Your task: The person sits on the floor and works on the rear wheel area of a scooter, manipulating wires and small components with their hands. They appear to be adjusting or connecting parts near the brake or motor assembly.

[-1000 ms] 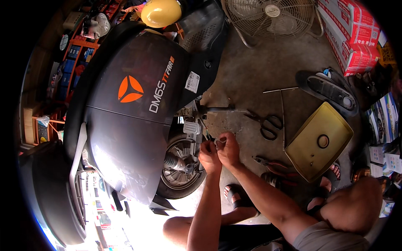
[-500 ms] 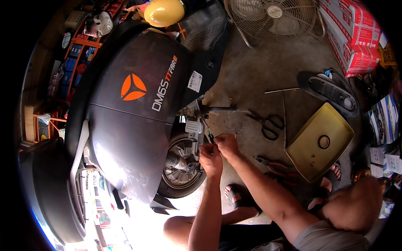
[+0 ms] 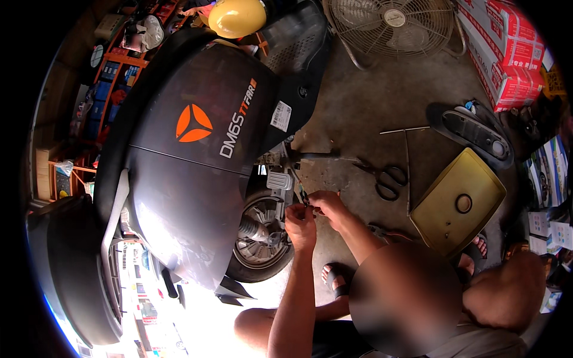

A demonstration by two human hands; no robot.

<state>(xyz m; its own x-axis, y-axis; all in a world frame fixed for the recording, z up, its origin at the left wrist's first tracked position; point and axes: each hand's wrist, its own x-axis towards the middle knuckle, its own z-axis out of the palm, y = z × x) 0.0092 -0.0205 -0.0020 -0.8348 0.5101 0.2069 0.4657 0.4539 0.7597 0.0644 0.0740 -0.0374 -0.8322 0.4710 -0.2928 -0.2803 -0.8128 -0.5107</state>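
Observation:
In front of the scooter's rear wheel (image 3: 285,262), my two hands work on a thin cable (image 3: 302,190) with coloured wires and a dark piece near its end. My left hand (image 3: 300,227) is closed, thumb and fingers pinching the cable's lower end. My right hand (image 3: 331,209) is bent in a pinch just to the right, its fingertips at the dark piece. The fingers cover the exact contact. Above the wheel, the scooter's dark grey body panel (image 3: 179,173) lies to the left, with a grey foot peg (image 3: 279,181) beside the cable.
Large scissors (image 3: 390,184), a T-handle wrench (image 3: 407,170) and pliers (image 3: 388,232) lie on the floor to the right. A yellowish tray (image 3: 428,222) holds a dark ring (image 3: 463,203). Further back are a fan (image 3: 394,36), red-and-white boxes (image 3: 518,80) and a black cover (image 3: 444,116).
My right hand has shifted slightly right, away from the left, so more of the cable's dark piece shows. My left hand stays almost in place. A blurred round patch now covers my right forearm.

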